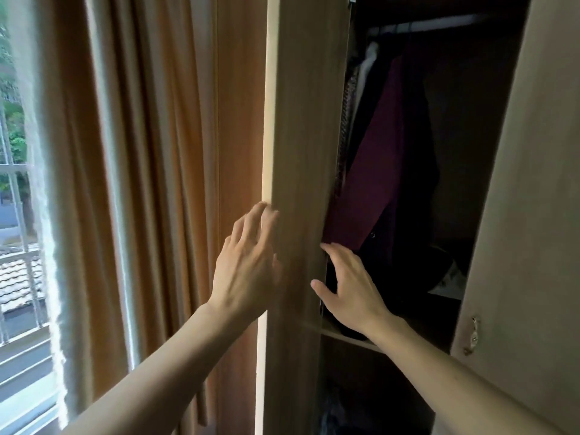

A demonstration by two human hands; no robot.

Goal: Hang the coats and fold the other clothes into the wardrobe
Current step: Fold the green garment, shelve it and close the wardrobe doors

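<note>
The step in hand looked like opening or closing the wardrobe, not handling clothes: neither hand held a garment. The left hand (248, 255), centre frame, was spread with relaxed fingers against the outer face of the tall pale wood-grain wardrobe door (301, 120). It held nothing. The right hand (351, 290), just right of it, reached to the door's inner edge with fingers extended and thumb out. Blur there made it hard to say whether the fingertips hooked the edge or only touched it.

Inside the dark wardrobe, upper right of centre, a maroon hanging garment (376, 171) and darker clothes hung from the pale metal rail (433, 22), above a wooden shelf (345, 337). The beige right-hand door (533, 215) filled the right edge. Orange pleated curtains (163, 152) covered the left.

No loose coats or clothes showed. Next, the door probably needed swinging wide, then both hands freed to fetch a garment.
</note>
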